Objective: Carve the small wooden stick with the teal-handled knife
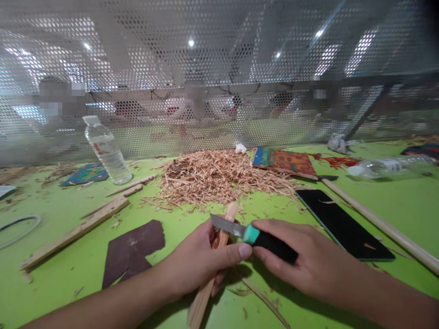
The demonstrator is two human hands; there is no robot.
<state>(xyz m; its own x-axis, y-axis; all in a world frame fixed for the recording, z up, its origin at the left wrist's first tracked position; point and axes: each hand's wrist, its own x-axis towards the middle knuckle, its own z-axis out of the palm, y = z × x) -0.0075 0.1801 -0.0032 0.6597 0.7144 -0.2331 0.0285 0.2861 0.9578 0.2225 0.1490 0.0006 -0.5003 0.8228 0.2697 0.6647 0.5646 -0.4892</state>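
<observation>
While the left hand [209, 258] gripped the wooden stick [203, 299] in the frame's lower centre, the right hand [305, 262] clasped the knife [253, 235]; the wooden stick seemed light and stiff, best held below the blade [227, 225].

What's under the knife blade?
The wooden stick runs under the blade, its tip showing beyond. The patch right beneath the blade is covered, and the left hand hides more.

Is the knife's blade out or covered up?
Out. The bare metal blade sticks out from the black handle, over the wooden stick.
</observation>
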